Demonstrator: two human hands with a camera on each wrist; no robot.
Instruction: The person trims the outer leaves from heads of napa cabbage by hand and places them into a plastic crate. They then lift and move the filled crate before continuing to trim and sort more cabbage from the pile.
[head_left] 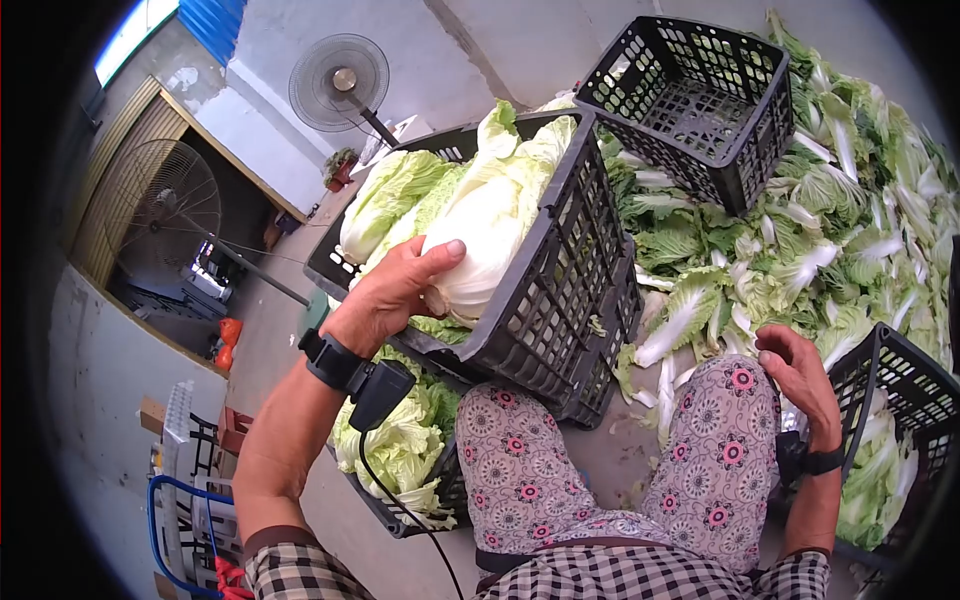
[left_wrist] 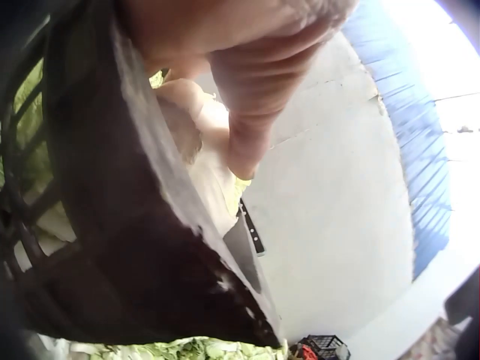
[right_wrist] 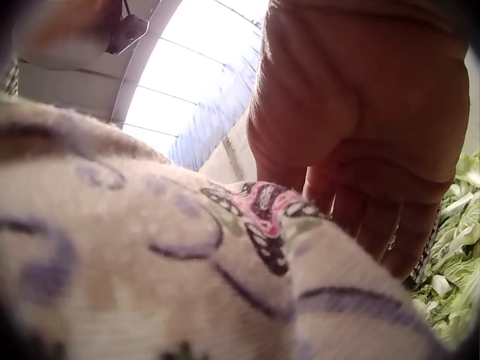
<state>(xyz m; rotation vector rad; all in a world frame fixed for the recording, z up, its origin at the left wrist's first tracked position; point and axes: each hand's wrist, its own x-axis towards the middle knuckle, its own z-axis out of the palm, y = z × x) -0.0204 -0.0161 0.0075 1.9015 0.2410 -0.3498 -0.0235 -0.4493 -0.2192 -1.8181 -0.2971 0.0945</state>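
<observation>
My left hand [head_left: 392, 288] holds a large napa cabbage [head_left: 480, 235] near its stem end, thumb laid over the white leaves and most fingers hidden. This cabbage lies among other napa cabbages in a black plastic crate [head_left: 540, 255]. The left wrist view shows the thumb [left_wrist: 251, 139] beside the pale cabbage base [left_wrist: 214, 180], behind the crate's dark rim. Beside the knee in patterned trousers [head_left: 725, 440], my right hand [head_left: 803, 385] holds nothing, its fingers loosely bent. Up close in the right wrist view, the right palm [right_wrist: 352, 112] is next to the patterned cloth.
An empty black crate [head_left: 690, 95] sits on a wide heap of loose cabbage leaves [head_left: 790, 250]. Another crate [head_left: 905, 370] with cabbage stands at the right. Below the filled crate, more cabbage [head_left: 400, 455] lies in a lower crate. Two fans [head_left: 340, 80] stand at the left.
</observation>
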